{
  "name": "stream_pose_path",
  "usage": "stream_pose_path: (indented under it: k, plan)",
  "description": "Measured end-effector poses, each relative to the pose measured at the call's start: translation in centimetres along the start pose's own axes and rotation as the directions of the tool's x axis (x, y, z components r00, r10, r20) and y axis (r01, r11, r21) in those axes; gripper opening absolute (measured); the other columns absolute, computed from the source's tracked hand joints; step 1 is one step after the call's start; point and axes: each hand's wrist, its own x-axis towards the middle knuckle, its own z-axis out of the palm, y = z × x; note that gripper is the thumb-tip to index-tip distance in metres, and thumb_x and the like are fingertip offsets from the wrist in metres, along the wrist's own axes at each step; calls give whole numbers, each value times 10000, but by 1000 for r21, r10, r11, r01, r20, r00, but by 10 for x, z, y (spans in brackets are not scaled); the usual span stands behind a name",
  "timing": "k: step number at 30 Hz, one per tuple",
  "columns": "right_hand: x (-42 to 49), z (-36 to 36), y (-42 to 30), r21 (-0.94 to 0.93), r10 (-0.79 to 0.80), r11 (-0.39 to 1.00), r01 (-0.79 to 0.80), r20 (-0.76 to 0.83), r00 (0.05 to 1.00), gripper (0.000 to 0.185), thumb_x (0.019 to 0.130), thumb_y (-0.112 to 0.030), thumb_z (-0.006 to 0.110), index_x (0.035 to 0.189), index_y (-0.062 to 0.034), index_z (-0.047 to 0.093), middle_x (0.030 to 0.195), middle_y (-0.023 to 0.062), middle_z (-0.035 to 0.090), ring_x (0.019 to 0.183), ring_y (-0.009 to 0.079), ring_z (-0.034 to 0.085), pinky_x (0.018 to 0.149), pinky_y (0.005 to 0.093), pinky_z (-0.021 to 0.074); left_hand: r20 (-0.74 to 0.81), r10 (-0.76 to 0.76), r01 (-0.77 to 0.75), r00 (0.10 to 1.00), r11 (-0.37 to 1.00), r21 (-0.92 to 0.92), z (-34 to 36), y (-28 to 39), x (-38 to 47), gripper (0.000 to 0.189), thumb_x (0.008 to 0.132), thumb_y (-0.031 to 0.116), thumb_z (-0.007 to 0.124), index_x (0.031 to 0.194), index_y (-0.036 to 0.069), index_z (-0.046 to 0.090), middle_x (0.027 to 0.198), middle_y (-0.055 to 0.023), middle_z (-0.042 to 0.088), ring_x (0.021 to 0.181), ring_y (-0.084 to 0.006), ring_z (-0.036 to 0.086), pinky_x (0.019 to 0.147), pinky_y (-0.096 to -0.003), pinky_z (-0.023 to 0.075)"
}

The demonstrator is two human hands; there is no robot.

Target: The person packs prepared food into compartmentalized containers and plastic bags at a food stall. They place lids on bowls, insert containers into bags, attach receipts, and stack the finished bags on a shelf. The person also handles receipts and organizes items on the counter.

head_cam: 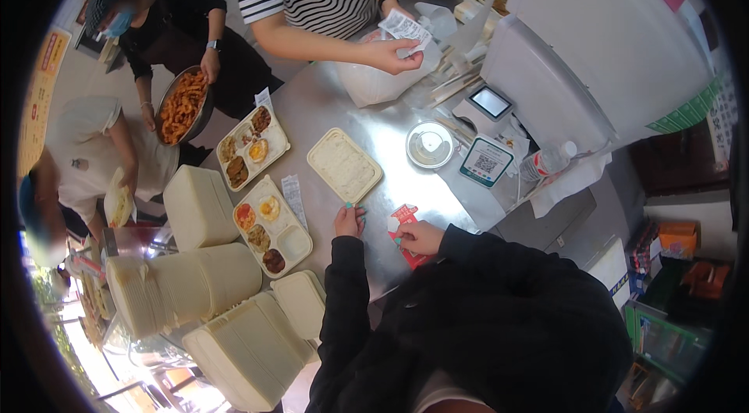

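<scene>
My left hand (350, 220), with teal nails, has its fingertips at the near corner of a cream takeout container (345, 164) filled with what looks like white rice. Whether the fingers pinch its rim or only touch it is unclear. To the right, my right hand (420, 237) is closed on a red printed paper packet (404, 220) lying at the counter's near side. Left of my left hand sits a compartment meal tray (272, 226) with a fried egg and several dishes. Farther back is a second compartment tray (253, 148), also with a fried egg.
Stacked cream containers (193, 284) crowd the left. A lidded round bowl (430, 144), a code stand (487, 161), a payment device (489, 103) and a plastic bottle (547, 161) line the right. Across the counter, a person holds a receipt (406, 30) above a plastic bag (380, 82). Another carries a food bowl (184, 106).
</scene>
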Motion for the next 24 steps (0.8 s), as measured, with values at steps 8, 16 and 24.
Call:
stream_pose_path:
  k: [8,16,24]
  plan:
    - [20,-5,14,11,28,1000,-27,-88,996,137,788,-116,526,889,-24,539,696,54,583,647,119,566,587,245,443,-15,39,-40,999,999,-37,-2,-18,5,158,879,191,445,798,68,502,649,-44,555,412,-48,350,348,-187,282]
    - [58,-13,42,560,383,806,-192,-247,890,336,837,-93,432,1147,-38,313,880,144,541,711,200,591,596,298,494,78,-39,38,996,999,7,-2,-31,-13,101,849,145,464,799,78,520,636,-14,527,464,-40,388,384,-184,318]
    - [116,-15,62,681,413,714,-162,-223,883,327,875,-218,409,1172,-124,312,824,124,554,616,206,586,505,302,490,41,333,-299,942,780,550,-8,16,-59,247,825,207,489,982,23,535,724,-98,614,604,-161,576,548,-279,444]
